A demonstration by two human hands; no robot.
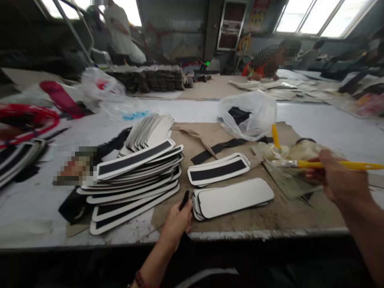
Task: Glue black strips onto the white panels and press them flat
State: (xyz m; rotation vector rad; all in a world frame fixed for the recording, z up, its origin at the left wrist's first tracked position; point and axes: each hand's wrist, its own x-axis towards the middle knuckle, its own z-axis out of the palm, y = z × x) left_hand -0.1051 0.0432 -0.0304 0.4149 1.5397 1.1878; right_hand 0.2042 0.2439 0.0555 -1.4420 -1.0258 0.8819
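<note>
Left hand [177, 224] pinches a black strip [184, 200] just left of the white panel stack [235, 198], whose long axis runs left–right; right hand [336, 180] grips a yellow brush [327, 164] beyond.

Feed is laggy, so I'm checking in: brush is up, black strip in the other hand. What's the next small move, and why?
Probably bring the yellow-handled brush in the right hand over to the blank white oblong panel topping the near stack. That panel's face is bare, while the left hand pinches a narrow black strip right beside it, and neighbouring white panels with black strips look finished.
</note>
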